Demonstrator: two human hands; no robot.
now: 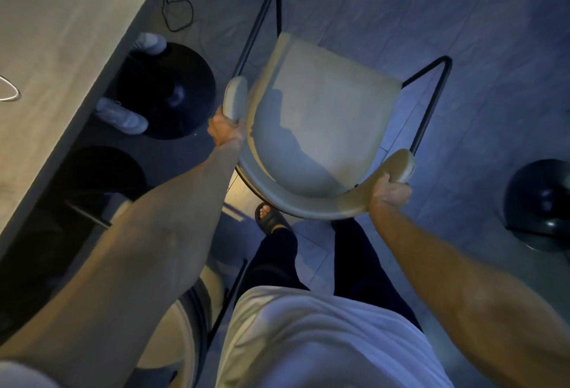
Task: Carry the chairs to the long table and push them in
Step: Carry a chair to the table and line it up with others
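A beige chair (320,116) with a curved backrest, padded armrests and a thin black metal frame is in front of me, seen from above, its seat facing away. My left hand (223,130) grips the near end of the left armrest. My right hand (390,193) grips the right armrest where it meets the backrest. The long table (55,36), with a light wood top, runs along the left side; the chair is to its right, apart from the table edge. I cannot tell whether the chair's legs touch the floor.
Another person's two white shoes (121,116) rest by a round black table base (172,91) under the table. A black cable (177,16) lies on the tiled floor. A second round black base (543,202) sits at right. Another chair (185,319) stands by my left leg.
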